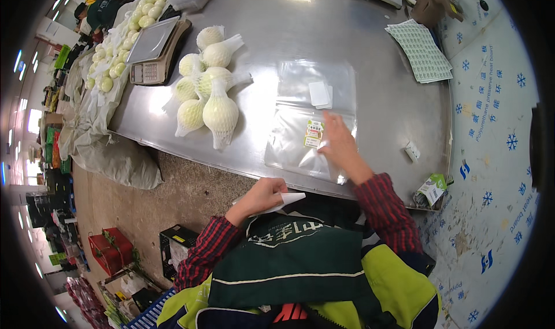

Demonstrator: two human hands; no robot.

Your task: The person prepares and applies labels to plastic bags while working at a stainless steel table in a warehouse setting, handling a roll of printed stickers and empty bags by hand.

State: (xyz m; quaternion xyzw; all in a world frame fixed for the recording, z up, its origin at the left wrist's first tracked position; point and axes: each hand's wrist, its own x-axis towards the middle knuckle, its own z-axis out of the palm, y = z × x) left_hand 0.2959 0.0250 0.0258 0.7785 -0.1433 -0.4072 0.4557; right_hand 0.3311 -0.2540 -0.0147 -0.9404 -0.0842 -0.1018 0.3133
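Observation:
My left hand (260, 194) grips a white paper sheet (291, 197) close to my apron at the table's front edge. My right hand (341, 143) is over clear plastic bags (288, 158) lying on the table. Its fingers are spread beside a printed label (314, 134) on the lower bag. At the thumb tip is a small white spot I cannot make out. Just beyond the fingertips, white cards (320, 94) lie on the upper bag. To the left, several pale round onion-like vegetables in white foam nets (221, 108) sit in a group.
A digital scale (149, 54) stands at the table's left, before a heap of peeled pale vegetables (113, 69). Green-printed sheets (420, 51) lie at the right, and a small carton (431, 189) at the front right corner. An insulation-board wall (485, 125) borders the right side. Another person (102, 15) works far left.

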